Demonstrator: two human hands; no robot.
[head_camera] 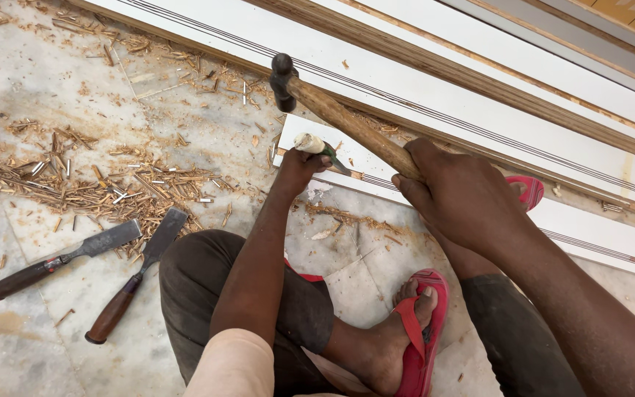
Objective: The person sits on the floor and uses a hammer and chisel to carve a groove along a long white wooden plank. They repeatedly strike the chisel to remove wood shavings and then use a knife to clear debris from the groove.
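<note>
Right hand [464,195]: clenched on the hammer [336,114] handle, head raised at upper centre.
Left hand [299,167]: grasping a chisel [317,147], steadying it on the white board [347,165].
Floor [53,88]: two spare chisels [104,268] at lower left.

Single view, head-worn camera, looking steeply down over seated person's own arms and knees. Lens close: right hand [464,198] fills centre-right, left hand [299,167] just past centre toward 12 o'clock. Facing forward across marble floor [31,81] to white boards [420,81], which run from 11 o'clock to 3 o'clock across top of frame. Foot in red sandal [420,338] at 6 o'clock, directly beneath lens. Two chisels [97,272] at 8 o'clock. No second view; no shared ground.
</note>
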